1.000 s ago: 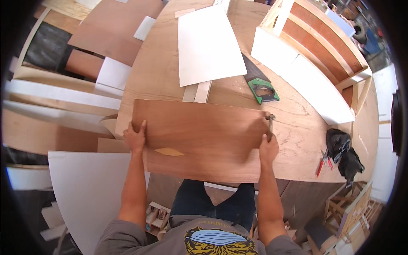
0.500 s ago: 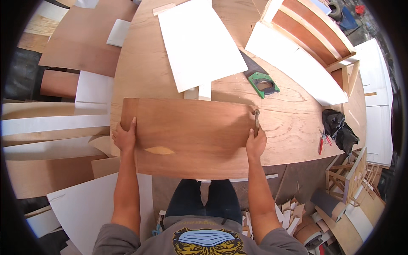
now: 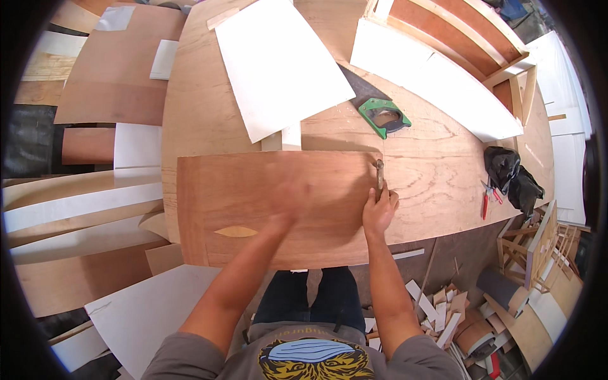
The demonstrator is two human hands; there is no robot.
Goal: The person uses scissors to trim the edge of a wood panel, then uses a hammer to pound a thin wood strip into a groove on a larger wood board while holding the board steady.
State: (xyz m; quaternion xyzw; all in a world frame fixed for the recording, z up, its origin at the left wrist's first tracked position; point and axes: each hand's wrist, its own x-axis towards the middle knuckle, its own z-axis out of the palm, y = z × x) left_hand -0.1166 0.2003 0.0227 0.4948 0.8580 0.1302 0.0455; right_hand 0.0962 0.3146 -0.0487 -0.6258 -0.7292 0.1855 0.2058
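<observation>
One brown panel (image 3: pixel 221 183), steadied at one side only

Your hands are apart. Your right hand (image 3: pixel 379 214) is closed around what looks like a hammer (image 3: pixel 380 172) at the panel's right edge; how firmly it also grips the panel, I can't tell. Your left hand (image 3: pixel 288 193) is a blur over the panel's middle, so its touch and finger position can't be told. The panel lies across the near side of the wooden table (image 3: pixel 437 183), its near edge overhanging above your legs. Pressing on that overhang could tip it toward you. A loosened right grip could drop the hammer and dent the face. Shoving the panel away could nudge the white sheet (image 3: pixel 285 69) against the green-handled saw (image 3: pixel 384 114).
</observation>
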